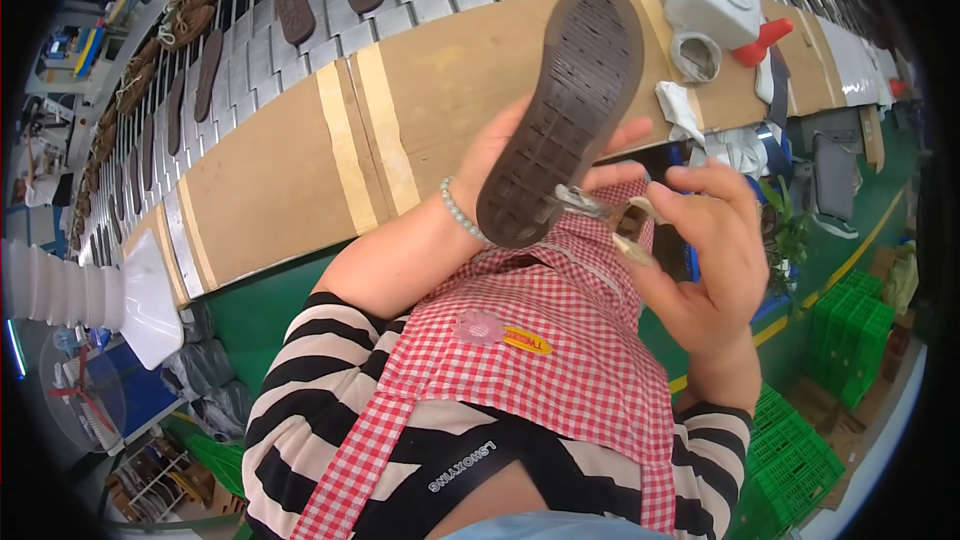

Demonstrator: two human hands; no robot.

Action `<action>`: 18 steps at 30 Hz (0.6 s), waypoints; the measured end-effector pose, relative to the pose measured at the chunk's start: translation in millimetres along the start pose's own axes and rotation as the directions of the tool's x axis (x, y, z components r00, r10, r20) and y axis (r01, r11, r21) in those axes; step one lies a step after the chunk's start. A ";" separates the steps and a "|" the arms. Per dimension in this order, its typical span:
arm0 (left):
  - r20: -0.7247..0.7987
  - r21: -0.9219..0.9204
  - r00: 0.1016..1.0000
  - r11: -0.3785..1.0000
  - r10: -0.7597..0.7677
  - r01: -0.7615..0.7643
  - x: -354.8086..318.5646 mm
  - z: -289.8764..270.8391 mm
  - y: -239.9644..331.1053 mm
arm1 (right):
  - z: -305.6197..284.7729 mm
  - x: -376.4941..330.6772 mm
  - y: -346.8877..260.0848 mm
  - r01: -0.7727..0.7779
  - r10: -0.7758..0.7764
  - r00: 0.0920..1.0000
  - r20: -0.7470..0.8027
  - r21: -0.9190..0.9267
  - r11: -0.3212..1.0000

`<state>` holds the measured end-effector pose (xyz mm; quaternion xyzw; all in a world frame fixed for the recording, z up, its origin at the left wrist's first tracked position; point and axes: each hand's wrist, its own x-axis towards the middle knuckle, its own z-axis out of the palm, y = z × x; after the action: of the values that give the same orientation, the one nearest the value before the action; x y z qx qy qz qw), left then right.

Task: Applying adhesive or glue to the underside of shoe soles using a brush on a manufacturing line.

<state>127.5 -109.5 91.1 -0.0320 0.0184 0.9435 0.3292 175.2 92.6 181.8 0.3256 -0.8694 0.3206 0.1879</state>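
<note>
Left hand [490, 153] holds brown sole [578, 90] — tread showing.

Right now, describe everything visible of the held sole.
The shoe sole is dark brown and rubbery, with ribs across its wider end and gridded recesses in its narrower end. It slants before the apron, wide end away, held from behind by the left grip. A small pale object overlaps its near right edge; contact is unclear.

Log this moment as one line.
left hand: holds brown sole, tread showing | right hand: at small greyish item by sole's near end, grip unclear | beyond: cardboard, white jug
</note>
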 end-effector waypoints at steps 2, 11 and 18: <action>-0.029 0.062 0.999 0.998 0.021 -0.019 1.5 4.0 0.7 | 12.0 -10.0 3.5 -0.029 0.033 0.999 -0.029 0.118 0.993; 0.086 -0.019 0.996 1.000 0.023 -0.021 -2.4 5.2 2.1 | 33.9 -23.6 11.1 -0.197 0.198 0.980 0.027 0.304 0.932; -0.007 0.081 0.998 0.995 0.056 -0.056 -6.8 11.3 -3.2 | 25.7 -8.4 8.6 -0.080 0.082 0.997 -0.009 0.160 0.984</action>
<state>134.2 -110.6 102.8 -0.0224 0.0588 0.9507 0.3035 172.3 83.8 155.0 0.3015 -0.8520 0.3991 0.1548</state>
